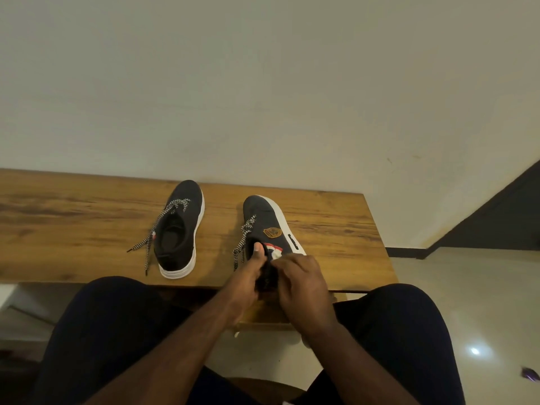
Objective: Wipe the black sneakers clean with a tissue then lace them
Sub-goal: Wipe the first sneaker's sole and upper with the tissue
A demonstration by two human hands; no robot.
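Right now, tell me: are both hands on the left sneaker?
No: both the left hand and right hand hold the right sneaker's heel.

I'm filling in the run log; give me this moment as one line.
stage: lacing | left hand: grips heel of right black white-soled sneaker | right hand: grips same heel | left black sneaker: on wooden table, laces loose

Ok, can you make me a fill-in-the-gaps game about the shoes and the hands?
1. Both sneakers sit on a ____ table.
2. Both hands, left hand and right hand, hold the sneaker on the ____.
3. The other sneaker has a sole coloured ____.
4. Its laces hang loose, black and ____.

Missing words: wooden; right; white; white
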